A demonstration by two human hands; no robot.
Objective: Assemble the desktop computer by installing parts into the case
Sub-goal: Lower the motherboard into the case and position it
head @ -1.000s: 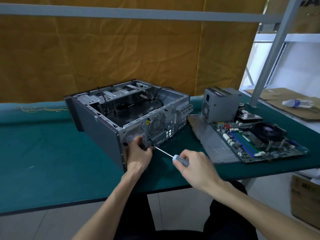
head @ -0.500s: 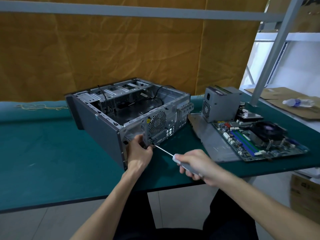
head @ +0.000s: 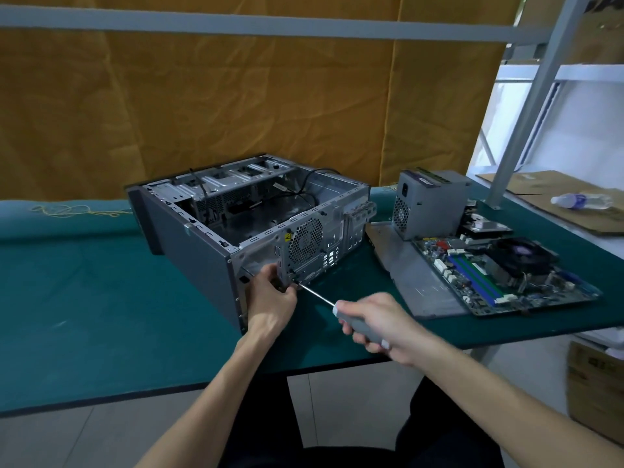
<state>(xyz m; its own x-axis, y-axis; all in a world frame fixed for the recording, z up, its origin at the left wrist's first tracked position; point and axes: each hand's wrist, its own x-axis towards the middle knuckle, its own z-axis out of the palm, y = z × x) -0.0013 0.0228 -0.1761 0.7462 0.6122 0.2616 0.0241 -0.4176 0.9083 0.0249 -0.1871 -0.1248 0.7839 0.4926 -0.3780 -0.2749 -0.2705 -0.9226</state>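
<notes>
Screwdriver (head: 351, 324) gripped in right hand (head: 385, 327), tip at case (head: 202, 251) rear; left hand (head: 271, 293) pinched there, probably steadying a screw.

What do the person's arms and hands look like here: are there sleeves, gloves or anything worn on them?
Both forearms are bare as far as the view shows, with no sleeve in sight. The left hand and right hand wear no gloves. No watch, ring or bracelet is visible. Dark clothing shows below, between the arms.
</notes>
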